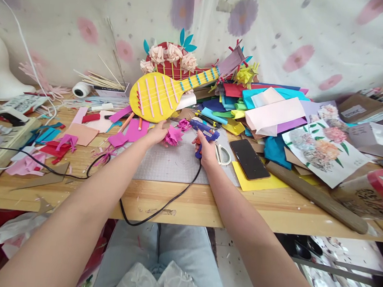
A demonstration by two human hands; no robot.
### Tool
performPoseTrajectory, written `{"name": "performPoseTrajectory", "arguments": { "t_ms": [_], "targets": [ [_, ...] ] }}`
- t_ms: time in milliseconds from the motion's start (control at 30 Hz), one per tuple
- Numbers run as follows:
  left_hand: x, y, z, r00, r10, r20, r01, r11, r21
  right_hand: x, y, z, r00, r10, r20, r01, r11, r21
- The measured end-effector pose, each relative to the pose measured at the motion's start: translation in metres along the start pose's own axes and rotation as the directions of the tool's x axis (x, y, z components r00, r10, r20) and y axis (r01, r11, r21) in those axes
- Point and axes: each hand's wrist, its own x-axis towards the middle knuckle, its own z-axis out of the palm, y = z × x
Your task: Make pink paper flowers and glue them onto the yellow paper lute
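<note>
My right hand (pixel 207 151) is wrapped around the handle of a blue hot glue gun (pixel 208 130), its nozzle pointing left. A black cord trails from the handle over the table edge. At the lower edge of a yellow felt guitar (pixel 153 98), my left hand (pixel 157 133) is closed on a magenta paper flower (pixel 173 136); some fingertips are hidden. A second, smaller magenta flower (pixel 184 125) lies between that flower and the nozzle. Below both hands is a grey cutting mat (pixel 173 166). White-handled scissors (pixel 223 155) rest just right of my right hand.
A black phone (pixel 249 159) lies on yellow sheet at right, beside a brown stick (pixel 319 198). Coloured paper (pixel 275 114) is piled behind. A red guitar with pale flowers (pixel 173 54) stands at the back. Pink scraps (pixel 82 133) and a power strip (pixel 5 148) are left.
</note>
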Motion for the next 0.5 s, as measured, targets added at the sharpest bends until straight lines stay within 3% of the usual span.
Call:
{"name": "performPoseTrajectory", "arguments": {
  "t_ms": [133, 300, 400, 500],
  "targets": [
    [0.003, -0.007, -0.008, 0.988, 0.112, -0.105, -0.075, 0.950, 0.303, 0.000, 0.000, 0.000, 1.000, 0.001, 0.000, -0.001, 1.000, 0.015],
    [-0.002, -0.003, -0.028, 0.928, 0.290, -0.232, -0.060, 0.734, 0.676, -0.001, 0.000, 0.001, 1.000, -0.003, -0.007, 0.003, 1.000, 0.000],
    [-0.010, -0.004, -0.046, 0.909, 0.307, -0.283, -0.010, 0.694, 0.720, -0.001, 0.000, 0.001, 1.000, -0.015, -0.009, 0.015, 1.000, 0.007],
    [-0.022, -0.011, -0.067, 0.882, 0.338, -0.329, -0.020, 0.723, 0.690, -0.001, 0.000, 0.001, 1.000, -0.012, 0.009, 0.012, 1.000, 0.014]
  ]
}}
